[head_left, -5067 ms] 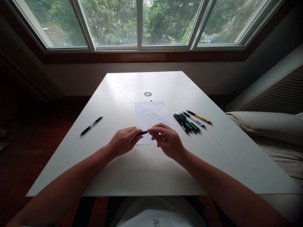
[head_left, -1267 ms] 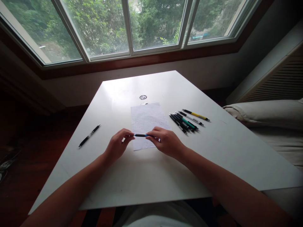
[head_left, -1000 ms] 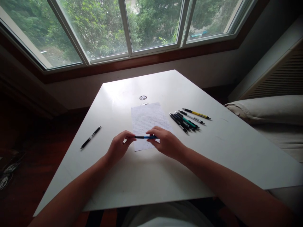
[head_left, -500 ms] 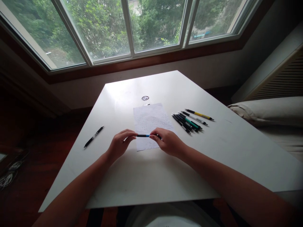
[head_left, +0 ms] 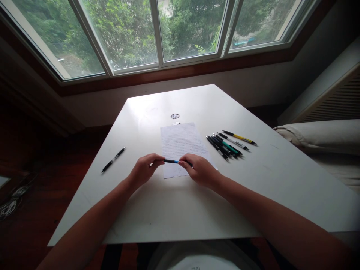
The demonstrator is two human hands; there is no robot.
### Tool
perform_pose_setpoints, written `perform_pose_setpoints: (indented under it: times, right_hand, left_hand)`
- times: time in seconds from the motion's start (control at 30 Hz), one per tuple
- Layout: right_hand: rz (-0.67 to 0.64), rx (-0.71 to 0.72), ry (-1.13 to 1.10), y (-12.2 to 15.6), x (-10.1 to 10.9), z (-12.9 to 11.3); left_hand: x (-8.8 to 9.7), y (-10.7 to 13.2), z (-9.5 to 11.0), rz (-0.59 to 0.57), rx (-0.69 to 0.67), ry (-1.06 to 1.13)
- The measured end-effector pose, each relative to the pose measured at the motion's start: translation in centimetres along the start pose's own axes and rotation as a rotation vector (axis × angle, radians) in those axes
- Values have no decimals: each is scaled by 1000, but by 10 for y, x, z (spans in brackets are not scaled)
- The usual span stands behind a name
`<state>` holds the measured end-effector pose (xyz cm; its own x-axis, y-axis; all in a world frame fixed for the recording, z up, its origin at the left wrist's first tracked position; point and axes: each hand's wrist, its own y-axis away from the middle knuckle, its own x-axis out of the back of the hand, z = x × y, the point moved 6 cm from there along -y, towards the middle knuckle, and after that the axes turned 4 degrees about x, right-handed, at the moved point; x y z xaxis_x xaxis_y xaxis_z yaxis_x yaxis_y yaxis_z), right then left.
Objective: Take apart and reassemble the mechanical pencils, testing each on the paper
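Observation:
A blue and black pen (head_left: 171,161) is held level between both hands, just above the near end of a lined sheet of paper (head_left: 182,144). My left hand (head_left: 144,171) pinches the pen's left end with its fingertips. Around the pen's right end my right hand (head_left: 200,171) is closed. Both hands hover low over the white table (head_left: 180,210).
A row of several pens (head_left: 225,144), one yellow and one green, lies right of the paper. A single black pen (head_left: 113,159) lies at the left of the table. A small round cap (head_left: 174,116) sits beyond the paper. A cushion (head_left: 323,135) is at the right.
The hands have closed in on each other along the pen, so less of it shows between them. The view has shifted slightly; the paper and other pens stay put.

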<state>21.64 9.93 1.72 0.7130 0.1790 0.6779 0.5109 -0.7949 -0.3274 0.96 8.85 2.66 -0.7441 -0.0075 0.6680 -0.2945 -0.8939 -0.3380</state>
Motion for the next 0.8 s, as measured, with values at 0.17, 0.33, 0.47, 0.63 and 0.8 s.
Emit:
perform_pose_setpoints:
  times: [0.17,0.33,0.47,0.63,0.8]
  right_hand:
    - [32,1,40,0,2,1]
    - [32,61,77,1,2,-4]
    - [64,123,69,1,7,-10]
    - [90,138,66,1,12,-14]
    - [82,153,83,1,14,-16]
  left_hand:
    - [0,-1,-3,-3,27,2]
    - [1,-1,-3,-17,43,-35]
    - [-1,0,0,-86,61,-116]
    - [1,2,0,-42,72,-168]
    - [-3,4,-2,-106,107,-210]
